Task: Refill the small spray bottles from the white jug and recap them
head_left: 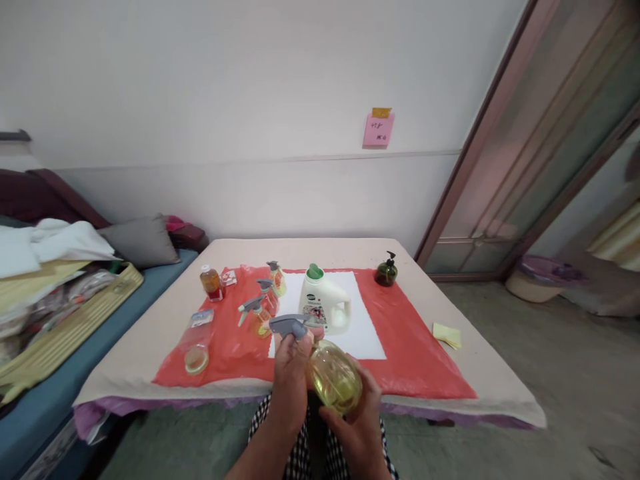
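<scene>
Close in front of me, over the table's near edge, a clear spray bottle (336,379) with yellowish liquid lies tilted between my hands. My left hand (291,373) grips it around the neck, just under the grey trigger head. The body of the bottle rests in my right hand (361,407), whose fingers wrap its side and base. Behind it stands a white jug (327,300) with a green cap, on a white sheet (367,327). To the left of the jug are several spray bottles (260,319) with grey heads.
A red cloth (415,347) covers much of the table (480,373). On the left are an amber bottle (212,283), a clear plastic bag (197,333) and a round lidded container (197,360). A dark green pump bottle (386,272) and yellow cloths (447,335) are at right.
</scene>
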Motion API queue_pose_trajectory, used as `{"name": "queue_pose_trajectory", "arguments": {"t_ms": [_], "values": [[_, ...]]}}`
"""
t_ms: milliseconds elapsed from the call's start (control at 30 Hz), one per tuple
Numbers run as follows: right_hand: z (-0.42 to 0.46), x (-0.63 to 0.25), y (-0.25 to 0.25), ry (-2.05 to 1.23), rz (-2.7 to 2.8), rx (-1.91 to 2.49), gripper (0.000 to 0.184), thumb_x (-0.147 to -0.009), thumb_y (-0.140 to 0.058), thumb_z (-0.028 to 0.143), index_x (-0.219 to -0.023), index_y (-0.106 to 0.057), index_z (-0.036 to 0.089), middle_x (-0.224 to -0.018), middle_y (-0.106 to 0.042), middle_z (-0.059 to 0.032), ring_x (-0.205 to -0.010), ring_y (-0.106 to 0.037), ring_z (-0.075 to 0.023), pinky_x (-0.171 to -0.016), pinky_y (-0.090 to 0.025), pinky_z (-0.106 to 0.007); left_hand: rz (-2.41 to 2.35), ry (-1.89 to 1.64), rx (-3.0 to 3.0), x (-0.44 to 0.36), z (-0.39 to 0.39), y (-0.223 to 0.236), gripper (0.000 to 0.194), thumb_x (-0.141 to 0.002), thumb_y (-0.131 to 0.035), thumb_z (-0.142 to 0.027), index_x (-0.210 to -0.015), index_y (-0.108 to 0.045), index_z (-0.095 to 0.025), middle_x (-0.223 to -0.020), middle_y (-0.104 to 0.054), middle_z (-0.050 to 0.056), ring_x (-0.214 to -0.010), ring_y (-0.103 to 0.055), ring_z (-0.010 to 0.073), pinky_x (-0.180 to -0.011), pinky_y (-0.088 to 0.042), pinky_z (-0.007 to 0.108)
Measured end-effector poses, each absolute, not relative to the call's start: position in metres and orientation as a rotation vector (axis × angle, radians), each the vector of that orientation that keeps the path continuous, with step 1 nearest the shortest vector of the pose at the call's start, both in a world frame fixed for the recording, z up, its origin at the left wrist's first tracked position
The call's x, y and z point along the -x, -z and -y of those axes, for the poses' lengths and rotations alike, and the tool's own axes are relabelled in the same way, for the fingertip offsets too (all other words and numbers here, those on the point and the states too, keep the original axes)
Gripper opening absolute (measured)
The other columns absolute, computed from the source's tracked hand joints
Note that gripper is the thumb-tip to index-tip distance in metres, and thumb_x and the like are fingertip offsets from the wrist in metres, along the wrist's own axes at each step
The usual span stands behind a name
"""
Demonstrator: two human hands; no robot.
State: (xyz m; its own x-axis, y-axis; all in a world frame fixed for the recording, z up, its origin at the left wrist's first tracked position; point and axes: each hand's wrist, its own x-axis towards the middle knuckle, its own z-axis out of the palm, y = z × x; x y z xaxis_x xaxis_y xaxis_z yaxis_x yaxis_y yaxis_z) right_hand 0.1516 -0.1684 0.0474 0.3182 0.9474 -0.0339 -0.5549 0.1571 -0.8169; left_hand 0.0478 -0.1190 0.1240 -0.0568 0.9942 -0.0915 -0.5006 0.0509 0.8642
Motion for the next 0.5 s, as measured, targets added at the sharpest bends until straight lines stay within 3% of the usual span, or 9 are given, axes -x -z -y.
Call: {"name": "queue_pose_trajectory", "arguments": {"t_ms": [67, 133, 200, 233, 300, 400, 500], "values": [[0.167, -0.151, -0.053, -1.359, 0.484, 0.800, 0.092, -0.045, -0.092, 0.015, -0.124, -0.055, 0.043, -0.140, -0.058, 0.0017, -0.136, -0.047, -0.0283, -0.108, -0.046, -0.045, -0.913, -1.424, -0.713, -0.046, 0.117, -0.124, 0.040, -0.083, -0.070, -0.050, -0.105, -0.070, -0.016, -0.101, -0.070, 0.008, -0.087, -0.067, 0.0188, -0.076, -0.053, 0.029], [0.164, -0.151, -0.059, -1.620, 0.402, 0.754, 0.079, -0.058, -0.088, 0.036, -0.128, -0.054, 0.044, -0.131, -0.064, 0.0004, -0.124, -0.058, -0.0288, -0.086, -0.058, -0.045, -0.915, -1.389, -0.733, -0.042, 0.114, -0.124, 0.038, -0.083, -0.071, -0.049, -0.103, -0.071, -0.016, -0.097, -0.070, 0.007, -0.087, -0.066, 0.0183, -0.076, -0.053, 0.028], [0.161, -0.152, -0.066, -1.878, 0.353, 0.712, 0.063, -0.072, -0.075, 0.058, -0.127, -0.059, 0.033, -0.120, -0.070, -0.0076, -0.105, -0.068, -0.0287, -0.064, -0.057, -0.037, -0.923, -1.362, -0.765, -0.037, 0.113, -0.124, 0.037, -0.081, -0.073, -0.047, -0.100, -0.072, -0.016, -0.094, -0.070, 0.006, -0.088, -0.066, 0.0184, -0.078, -0.053, 0.028], [0.161, -0.152, -0.069, -1.956, 0.346, 0.671, 0.062, -0.076, -0.070, 0.062, -0.125, -0.061, 0.026, -0.118, -0.071, -0.0110, -0.098, -0.070, -0.0273, -0.060, -0.055, -0.033, -0.922, -1.364, -0.772, -0.035, 0.112, -0.125, 0.037, -0.080, -0.074, -0.047, -0.100, -0.072, -0.016, -0.094, -0.070, 0.006, -0.089, -0.066, 0.0189, -0.079, -0.053, 0.028], [0.160, -0.152, -0.076, -1.959, 0.349, 0.552, 0.059, -0.072, -0.078, 0.054, -0.121, -0.062, 0.024, -0.122, -0.069, -0.0111, -0.099, -0.069, -0.0249, -0.068, -0.055, -0.031, -0.920, -1.400, -0.764, -0.030, 0.113, -0.127, 0.037, -0.079, -0.074, -0.047, -0.101, -0.072, -0.016, -0.099, -0.070, 0.007, -0.093, -0.066, 0.0202, -0.080, -0.054, 0.030], [0.161, -0.149, -0.084, -1.700, 0.379, 0.456, 0.069, -0.052, -0.092, 0.027, -0.114, -0.062, 0.033, -0.127, -0.067, -0.0038, -0.118, -0.061, -0.0275, -0.092, -0.051, -0.041, -0.956, -1.467, -0.752, -0.028, 0.114, -0.134, 0.040, -0.079, -0.074, -0.048, -0.103, -0.071, -0.015, -0.108, -0.071, 0.011, -0.098, -0.067, 0.0229, -0.081, -0.056, 0.034], [0.160, -0.147, -0.084, -1.699, 0.360, 0.442, 0.065, -0.056, -0.089, 0.029, -0.115, -0.063, 0.033, -0.131, -0.065, -0.0041, -0.124, -0.056, -0.0289, -0.097, -0.048, -0.043, -0.986, -1.548, -0.783, -0.029, 0.110, -0.142, 0.041, -0.080, -0.073, -0.050, -0.101, -0.070, -0.014, -0.111, -0.071, 0.014, -0.101, -0.068, 0.0248, -0.084, -0.056, 0.036]]}}
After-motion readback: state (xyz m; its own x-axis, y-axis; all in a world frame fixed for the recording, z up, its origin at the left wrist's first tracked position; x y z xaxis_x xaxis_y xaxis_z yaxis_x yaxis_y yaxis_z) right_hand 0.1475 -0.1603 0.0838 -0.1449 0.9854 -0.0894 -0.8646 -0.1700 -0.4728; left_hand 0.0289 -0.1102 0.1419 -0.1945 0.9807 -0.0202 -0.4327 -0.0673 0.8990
